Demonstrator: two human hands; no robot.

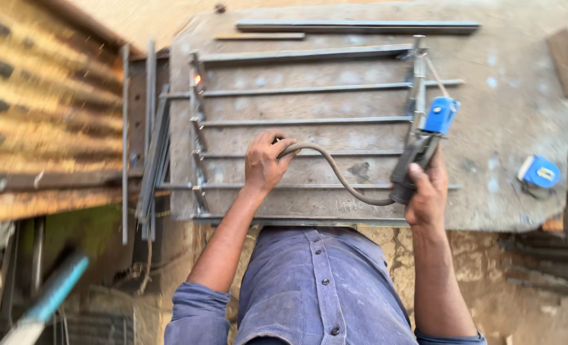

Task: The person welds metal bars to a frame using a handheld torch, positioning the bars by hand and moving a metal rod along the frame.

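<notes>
While a broad, pitted steel bench [507, 128] fills the upper view, a grille frame [309, 121] of thin grey bars lies flat on it, its long rods running left to right and its short uprights crossing near each end. A small orange glow [198, 79] marks a fresh weld at the frame's far left upright, away from both hands. Loose flat strips [357, 26] lie along the bench's far edge, and more bar stock [151, 140] leans off its left side. Rubbery and dull grey, the cable [335, 167] sags in a curve between the hands. The right hand [428, 195] is clenched around the dark grip of a blue-headed electrode holder [424, 140], tilted up over the frame's right end. The left hand [265, 163], nearer the glowing joint, is curled around the cable above the middle rods. A blue tape measure [539, 171] sits well apart at right.
</notes>
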